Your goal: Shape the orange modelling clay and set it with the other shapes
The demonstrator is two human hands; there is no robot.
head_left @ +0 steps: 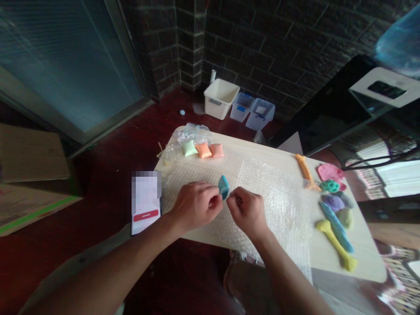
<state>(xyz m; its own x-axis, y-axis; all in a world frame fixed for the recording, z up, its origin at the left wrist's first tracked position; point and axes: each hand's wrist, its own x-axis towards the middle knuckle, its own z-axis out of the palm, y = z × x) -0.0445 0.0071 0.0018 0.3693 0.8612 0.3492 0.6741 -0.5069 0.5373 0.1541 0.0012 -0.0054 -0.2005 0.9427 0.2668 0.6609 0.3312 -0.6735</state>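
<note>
My left hand (196,204) and my right hand (246,211) meet over a sheet of bubble wrap (249,183) on a pale table (364,253). Between their pinched fingertips stands a small blue piece of clay (223,187), held up just above the wrap. Both hands have their fingers curled in a pinch on it. My forearms reach in from the bottom edge.
Three small clay packets, green (189,148), orange (204,150) and pink (217,150), lie at the table's far left by clear bags. Coloured plastic modelling tools (334,218) and clay lumps line the right side. A phone (145,202) sits at the left edge. Plastic bins (220,97) stand by the brick wall.
</note>
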